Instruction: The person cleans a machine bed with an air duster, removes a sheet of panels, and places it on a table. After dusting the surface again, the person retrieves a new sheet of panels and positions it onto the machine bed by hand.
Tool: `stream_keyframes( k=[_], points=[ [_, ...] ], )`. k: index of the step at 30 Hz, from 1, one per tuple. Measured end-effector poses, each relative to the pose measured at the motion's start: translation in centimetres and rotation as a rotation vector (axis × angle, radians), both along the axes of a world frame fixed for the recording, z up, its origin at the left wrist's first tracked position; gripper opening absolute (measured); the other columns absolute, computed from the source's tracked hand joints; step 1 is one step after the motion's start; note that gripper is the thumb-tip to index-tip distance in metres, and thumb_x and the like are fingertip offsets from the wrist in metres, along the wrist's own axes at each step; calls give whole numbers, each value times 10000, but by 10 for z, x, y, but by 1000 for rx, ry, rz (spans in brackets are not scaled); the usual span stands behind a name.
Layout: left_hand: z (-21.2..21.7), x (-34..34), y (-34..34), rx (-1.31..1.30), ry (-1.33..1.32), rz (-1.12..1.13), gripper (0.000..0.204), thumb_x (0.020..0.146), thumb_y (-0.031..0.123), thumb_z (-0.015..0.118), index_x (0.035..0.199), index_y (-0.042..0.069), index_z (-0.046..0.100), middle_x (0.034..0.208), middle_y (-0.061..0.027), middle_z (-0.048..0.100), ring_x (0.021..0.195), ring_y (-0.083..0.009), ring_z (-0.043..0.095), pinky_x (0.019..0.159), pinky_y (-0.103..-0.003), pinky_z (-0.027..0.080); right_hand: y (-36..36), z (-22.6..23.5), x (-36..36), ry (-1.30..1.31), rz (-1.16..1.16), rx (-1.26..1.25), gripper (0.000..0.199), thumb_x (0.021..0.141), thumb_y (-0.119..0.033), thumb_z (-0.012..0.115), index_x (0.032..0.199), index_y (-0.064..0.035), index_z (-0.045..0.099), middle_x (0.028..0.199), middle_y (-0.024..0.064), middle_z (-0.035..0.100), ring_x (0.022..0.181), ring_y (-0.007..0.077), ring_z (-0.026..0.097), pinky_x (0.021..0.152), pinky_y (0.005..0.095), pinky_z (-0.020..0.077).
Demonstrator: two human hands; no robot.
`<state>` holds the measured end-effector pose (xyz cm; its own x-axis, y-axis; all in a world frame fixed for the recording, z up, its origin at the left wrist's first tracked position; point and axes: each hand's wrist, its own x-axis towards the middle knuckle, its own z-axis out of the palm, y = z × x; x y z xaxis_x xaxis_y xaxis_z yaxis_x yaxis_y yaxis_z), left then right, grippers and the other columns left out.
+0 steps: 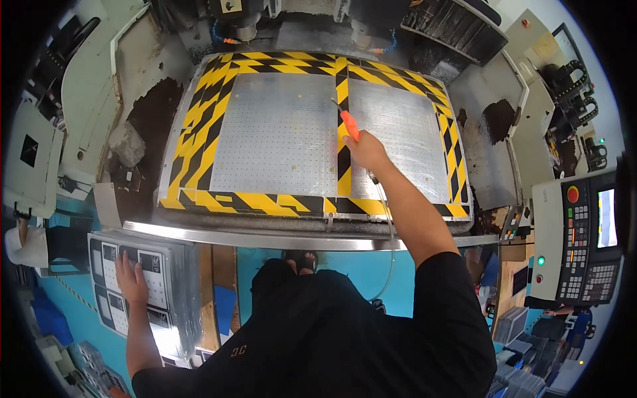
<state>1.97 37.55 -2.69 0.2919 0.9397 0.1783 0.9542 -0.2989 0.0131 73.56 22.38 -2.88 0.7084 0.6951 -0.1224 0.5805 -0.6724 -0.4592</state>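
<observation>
The right hand (366, 151) is closed around the handle of an orange air-blow tool (348, 123), reaching out over the machine bed. The tool is slim, bright orange along its body, with a thin dark nozzle at the far end; its long axis runs up and slightly left from the fist, the tip pointing away from the person toward the far edge of the bed. A thin clear hose (387, 219) seems to trail back from under the hand along the forearm, though the view is too small to be sure where it joins.

Right under the grip lies the perforated metal plate (279, 139), grey and dotted with small holes. A black-and-yellow striped band (343, 159) runs straight beneath the tool, dividing the plate in two, and the same hazard striping frames the whole plate on all sides.

Well to the right of the grip stands a control panel (580, 239) with a lit screen, rows of grey keys, a red round button above and a green one lower down.

Far down and left of the grip, the left hand (131, 278) rests flat, fingers spread, on a stack of printed panels (156, 292), rectangular sheets in white and dark grey with small square markings.
</observation>
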Motion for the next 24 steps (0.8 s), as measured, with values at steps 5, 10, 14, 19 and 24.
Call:
stream_keyframes(
  k=[5, 10, 14, 19, 24],
  points=[
    [-6, -9, 1, -16, -30, -5, 512, 953, 275, 498, 1428, 104, 411, 1493, -186, 349, 1378, -391, 306, 1128, -464, 248, -6, 4, 44, -3, -232, -1, 535, 907, -451, 550, 998, 71, 622, 973, 288, 654, 976, 430, 632, 837, 468, 497],
    [-3, -6, 1, 4, -68, -29, 496, 948, 232, 501, 1414, 81, 425, 1478, -215, 362, 1359, -410, 329, 1122, -461, 262, -87, 7, 101, -95, -429, -47, 516, 905, -447, 554, 1015, 52, 628, 1006, 285, 653, 989, 428, 629, 858, 484, 488],
    [-4, -4, 5, -12, -70, -60, 492, 952, 231, 497, 1414, 80, 425, 1478, -221, 358, 1358, -412, 330, 1122, -460, 262, -157, 21, 99, -169, -502, -188, 497, 894, -444, 570, 1030, 31, 621, 1021, 259, 662, 993, 420, 633, 857, 486, 493],
    [-9, -9, 5, -7, -55, -77, 482, 978, 276, 456, 1413, 70, 425, 1476, -224, 358, 1355, -413, 337, 1115, -455, 274, -246, 54, 29, -197, -371, -460, 468, 879, -442, 593, 1032, 0, 615, 1017, 237, 667, 980, 420, 636, 855, 490, 499],
    [-16, -14, 12, -7, -82, -99, 481, 985, 282, 447, 1402, 44, 433, 1471, -233, 362, 1353, -415, 341, 1110, -454, 284, -321, 93, -45, -135, -424, -506, 434, 882, -429, 595, 956, -2, 612, 927, 240, 667, 895, 417, 646, 792, 494, 501]
  ],
)
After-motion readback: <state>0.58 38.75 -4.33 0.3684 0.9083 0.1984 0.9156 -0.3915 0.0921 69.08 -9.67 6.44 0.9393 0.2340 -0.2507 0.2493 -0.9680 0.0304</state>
